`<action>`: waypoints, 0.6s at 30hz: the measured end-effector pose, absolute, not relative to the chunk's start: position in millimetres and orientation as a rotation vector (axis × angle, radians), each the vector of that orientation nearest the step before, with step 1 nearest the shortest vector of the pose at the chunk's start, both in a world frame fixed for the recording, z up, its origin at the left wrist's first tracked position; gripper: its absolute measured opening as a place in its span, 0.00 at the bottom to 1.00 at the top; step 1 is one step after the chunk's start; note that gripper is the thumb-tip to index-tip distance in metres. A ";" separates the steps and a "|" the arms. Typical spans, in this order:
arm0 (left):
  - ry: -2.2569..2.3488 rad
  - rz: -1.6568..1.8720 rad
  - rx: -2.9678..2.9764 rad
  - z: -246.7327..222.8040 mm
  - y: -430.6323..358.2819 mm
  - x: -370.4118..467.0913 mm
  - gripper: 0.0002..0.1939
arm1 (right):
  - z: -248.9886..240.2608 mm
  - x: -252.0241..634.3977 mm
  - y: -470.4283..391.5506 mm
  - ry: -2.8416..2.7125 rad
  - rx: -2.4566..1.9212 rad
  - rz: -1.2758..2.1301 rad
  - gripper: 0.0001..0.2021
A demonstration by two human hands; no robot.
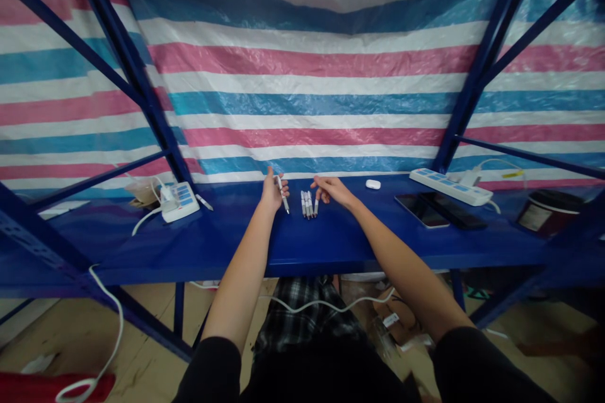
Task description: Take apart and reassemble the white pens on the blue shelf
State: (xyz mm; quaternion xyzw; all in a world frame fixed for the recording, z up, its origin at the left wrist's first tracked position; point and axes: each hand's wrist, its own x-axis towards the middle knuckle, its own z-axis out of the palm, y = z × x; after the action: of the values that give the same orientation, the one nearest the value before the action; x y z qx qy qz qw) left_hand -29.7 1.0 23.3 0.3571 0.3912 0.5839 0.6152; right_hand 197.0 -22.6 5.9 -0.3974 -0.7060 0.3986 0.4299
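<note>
My left hand (pixel 273 191) holds a white pen (pixel 283 195), its dark tip pointing down toward the blue shelf. Just right of it, several white and grey pens (pixel 307 204) lie side by side on the shelf, tips toward me. At the right end of this row, my right hand (pixel 328 190) has its curled fingers at one more pen (pixel 316 206); whether the fingers grip it is too small to tell.
The blue shelf (pixel 326 249) carries a left power strip (pixel 180 203) with a pen (pixel 204 202) beside it, a white case (pixel 373 184), two phones (pixel 423 211), a right power strip (pixel 450 187) and a dark container (pixel 548 213). Blue metal posts (pixel 142 85) stand at both sides.
</note>
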 end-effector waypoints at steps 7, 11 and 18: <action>1.456 1.223 1.226 2.0 14.4 -16.0 0.19 | -2.2 200.7 -17.8 -2.036 -1.500 0.402 0.21; 1.609 1.204 1.380 -7.0 20.0 -17.9 0.20 | -3.8 196.6 -17.8 -2.073 -1.616 0.393 0.18; 1.610 1.123 1.515 -12.3 15.8 -18.2 0.16 | -4.4 190.9 -20.9 -2.059 -1.794 0.234 0.16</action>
State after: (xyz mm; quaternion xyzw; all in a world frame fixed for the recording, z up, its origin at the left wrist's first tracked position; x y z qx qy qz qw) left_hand -18.2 15.8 -12.3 0.5779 0.6140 0.4284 0.3248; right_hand 190.9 -20.9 -4.4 -0.6414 -0.7363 0.0838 0.1989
